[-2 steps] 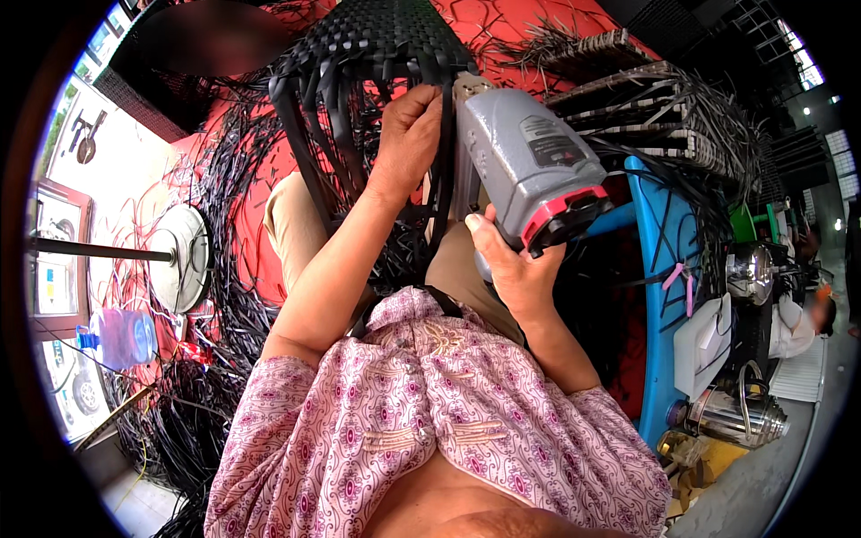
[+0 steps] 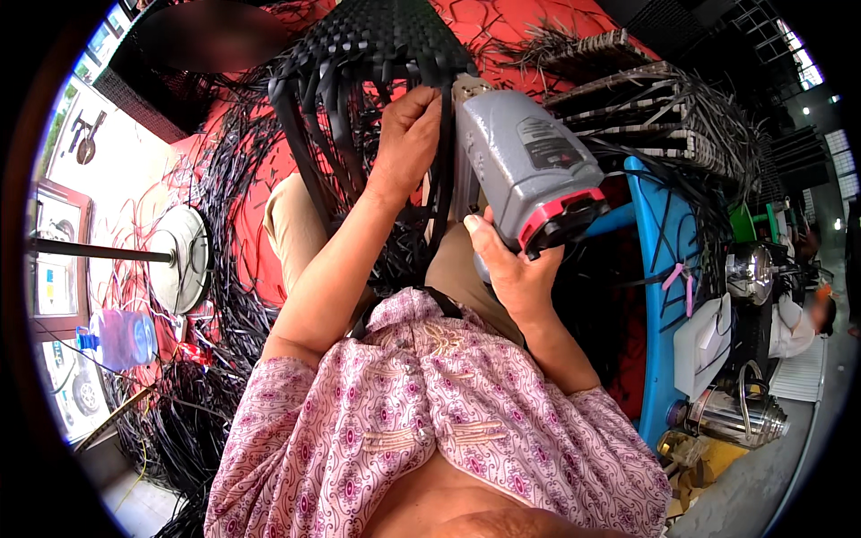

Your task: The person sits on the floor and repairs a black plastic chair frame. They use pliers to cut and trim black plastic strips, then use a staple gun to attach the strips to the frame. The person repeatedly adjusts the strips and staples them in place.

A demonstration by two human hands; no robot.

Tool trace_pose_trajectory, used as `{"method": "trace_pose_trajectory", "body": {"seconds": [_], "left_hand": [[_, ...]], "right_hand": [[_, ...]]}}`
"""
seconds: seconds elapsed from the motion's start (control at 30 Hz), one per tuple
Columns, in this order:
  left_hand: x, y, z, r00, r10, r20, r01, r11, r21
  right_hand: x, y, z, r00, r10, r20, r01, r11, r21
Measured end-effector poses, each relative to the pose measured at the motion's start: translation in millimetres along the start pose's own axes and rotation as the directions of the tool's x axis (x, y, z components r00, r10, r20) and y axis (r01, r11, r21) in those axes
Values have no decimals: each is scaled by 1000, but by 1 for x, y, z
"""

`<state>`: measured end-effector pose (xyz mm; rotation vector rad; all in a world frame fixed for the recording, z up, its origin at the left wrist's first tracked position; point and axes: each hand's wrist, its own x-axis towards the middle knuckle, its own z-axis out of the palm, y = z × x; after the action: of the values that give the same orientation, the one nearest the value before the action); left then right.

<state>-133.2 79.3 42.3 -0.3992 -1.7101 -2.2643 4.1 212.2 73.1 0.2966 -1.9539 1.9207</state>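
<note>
A grey pneumatic staple gun [image 2: 502, 148] with a red and black end cap is in my right hand [image 2: 520, 278], thumb and fingers closed around its handle. Its nose points away from me, against the edge of a black woven wicker piece [image 2: 381, 36] in front of my lap. Loose flat black strips [image 2: 336, 134] hang from the weave toward me. Just left of the tool's nose, my left hand [image 2: 410, 134] is closed in a fist at the strips. What lies inside those fingers is hidden.
Black strip offcuts [image 2: 238, 179] litter the red floor cover. A round white stand base [image 2: 179, 260] and a blue water jug [image 2: 126, 339] are on the left. At right stand a blue plastic chair [image 2: 659, 296], unfinished woven frames [image 2: 628, 94] and a metal flask [image 2: 731, 417].
The staple gun's rear end has shifted very slightly left and down. Both hands stay in nearly the same places.
</note>
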Motion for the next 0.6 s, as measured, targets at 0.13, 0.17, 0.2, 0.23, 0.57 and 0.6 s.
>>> {"method": "trace_pose_trajectory", "body": {"seconds": [0.13, 0.17, 0.2, 0.23, 0.57, 0.6], "left_hand": [[0, -1, -1, 1000, -4, -4, 4, 1000, 9], [0, -2, -1, 1000, 6, -3, -6, 1000, 23], [1, -1, -1, 1000, 7, 1, -7, 1000, 18], [1, 0, 0, 1000, 9, 5, -9, 1000, 13], [0, 9, 4, 1000, -9, 16, 10, 999, -51], [0, 5, 1, 1000, -1, 26, 2, 999, -35]], "right_hand": [[-1, 11, -1, 995, -92, 47, 99, 979, -177], [-1, 12, -1, 995, -92, 46, 100, 971, -217], [0, 12, -1, 993, -105, 47, 113, 966, -233], [2, 13, -3, 991, -123, 60, 134, 959, -248], [4, 18, -14, 962, -238, 135, 271, 895, -355], [5, 16, -15, 953, -264, 152, 302, 876, -377]]}}
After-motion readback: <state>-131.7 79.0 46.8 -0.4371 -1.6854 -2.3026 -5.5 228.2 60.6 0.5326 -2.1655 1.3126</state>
